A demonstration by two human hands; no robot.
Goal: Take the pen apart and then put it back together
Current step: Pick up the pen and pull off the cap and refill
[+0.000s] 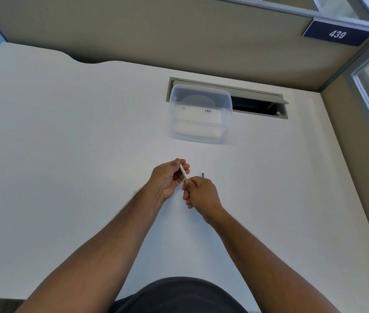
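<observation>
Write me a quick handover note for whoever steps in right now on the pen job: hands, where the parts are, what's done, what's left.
Left hand: pinching the upper end of the white pen barrel.
Right hand: gripping the barrel's lower end; what its fingers hold is hidden.
Small dark part: on the desk just beyond the right hand, apart from it.
Clear lidded container: further back, untouched.
Done: at least one piece is off.
Left: cannot tell whether disassembly or reassembly is under way; the loose part must still go back on.
</observation>
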